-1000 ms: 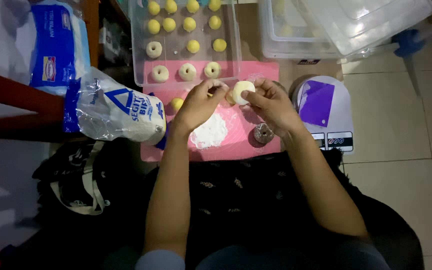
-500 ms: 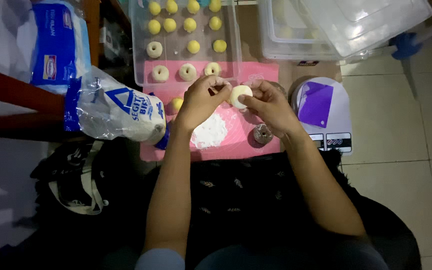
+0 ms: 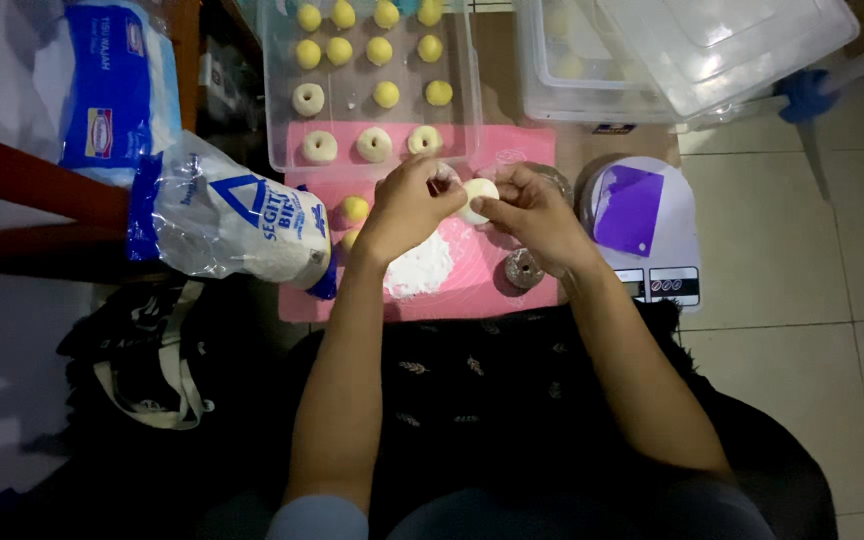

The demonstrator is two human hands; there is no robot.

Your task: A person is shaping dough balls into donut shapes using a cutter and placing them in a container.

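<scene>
Dough ball [image 3: 476,198] now pinched between fingertips of both hands, more of it exposed than a second ago. Left hand [image 3: 414,203] fingers curled tighter at ball's left. Right hand [image 3: 529,212] thumb shifted onto ball's right edge.

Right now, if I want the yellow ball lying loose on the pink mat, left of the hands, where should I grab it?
Take the yellow ball across its round sides from above, fingertips left and right. It sits alone on the pink mat, with the flour bag close on its left, so a side approach looks cramped.
</scene>
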